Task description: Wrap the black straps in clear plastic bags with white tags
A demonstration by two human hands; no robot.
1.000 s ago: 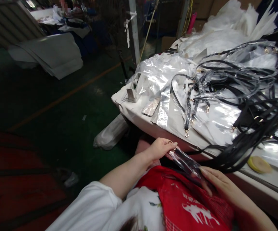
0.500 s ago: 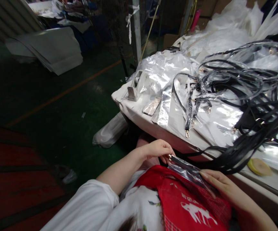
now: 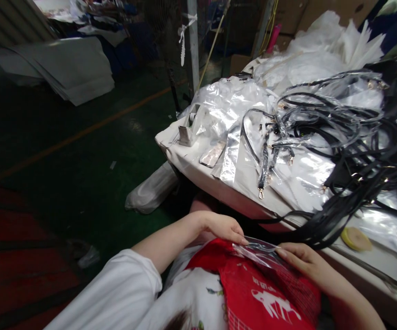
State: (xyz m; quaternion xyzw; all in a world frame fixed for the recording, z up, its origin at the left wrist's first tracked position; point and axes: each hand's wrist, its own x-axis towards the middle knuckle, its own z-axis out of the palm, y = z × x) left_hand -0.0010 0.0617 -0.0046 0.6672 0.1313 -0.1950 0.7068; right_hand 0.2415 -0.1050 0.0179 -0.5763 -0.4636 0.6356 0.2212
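Note:
My left hand (image 3: 225, 228) pinches one end of a clear plastic sleeve (image 3: 259, 253) over the red apron (image 3: 249, 286) on my lap. At the sleeve's other end, the fingers of my right hand (image 3: 303, 260) are closed on it, thumb on top. The film is drawn out between both hands; what lies inside it is hard to make out. Just beyond, a bundle of black straps (image 3: 325, 222) droops over the table's near edge. A strap in clear wrapping with a gold-coloured clasp (image 3: 261, 193) lies on the white-covered table (image 3: 198, 176).
Wrapped black straps (image 3: 322, 103) are heaped on the table's right side. Clear plastic bags (image 3: 229, 103), a tape dispenser (image 3: 186, 135), a phone (image 3: 213, 154) and a yellow tape roll (image 3: 356, 239) lie there too. A metal post (image 3: 193, 50) stands behind the table.
The black strap end and clasp seen earlier at my left hand no longer show. My hands have come slightly closer together, with the clear film now stretched between them. The view has shifted a little.

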